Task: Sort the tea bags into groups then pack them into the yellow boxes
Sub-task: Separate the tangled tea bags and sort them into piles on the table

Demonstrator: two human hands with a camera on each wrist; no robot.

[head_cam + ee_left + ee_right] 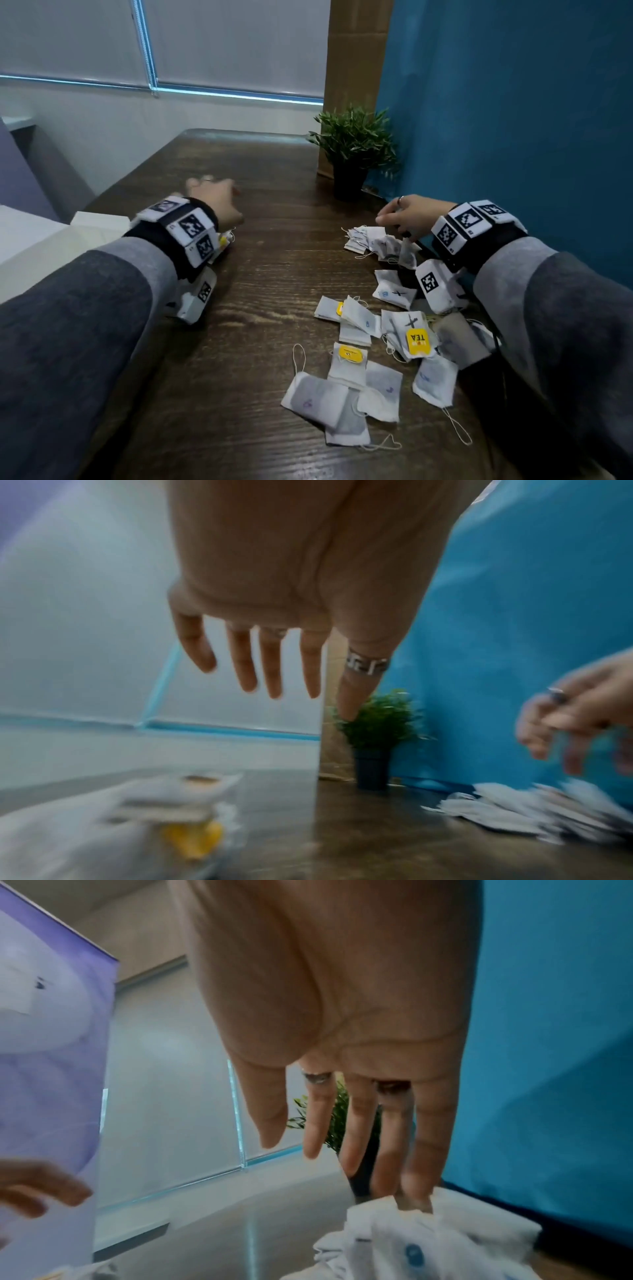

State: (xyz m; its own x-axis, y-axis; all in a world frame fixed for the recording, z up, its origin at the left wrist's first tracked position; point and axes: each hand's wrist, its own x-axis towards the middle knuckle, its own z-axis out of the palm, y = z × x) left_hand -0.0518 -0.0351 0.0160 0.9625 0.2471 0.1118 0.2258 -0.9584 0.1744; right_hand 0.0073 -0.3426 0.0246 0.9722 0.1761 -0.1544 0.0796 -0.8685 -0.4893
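A: Nearest on the counter point(239, 342) lies the loose scatter of tea bags point(363, 373), flat white sachets with strings trailing, some with yellow tags. Are they awkward to handle?

B: I'd judge them very light, soft and easily torn. Pinch one by a paper edge or corner; lifting by the string risks tangling neighbours.

A: Further back?

B: The right hand point(407, 214) hangs over a small heap of bags point(380, 241) near the blue wall point(513, 120), fingers straight and pointing down, the outer fingertips point(416, 1194) touching the top of that heap, nothing pinched.

A: And the left hand point(217, 202)?

B: It hovers above the counter with fingers spread and relaxed, holding nothing. Under its wrist sits a blurred pile point(178, 802) with something yellow in it.

A: Any yellow boxes?

B: I can't make one out. Farthest back stands a potted plant point(352, 150)
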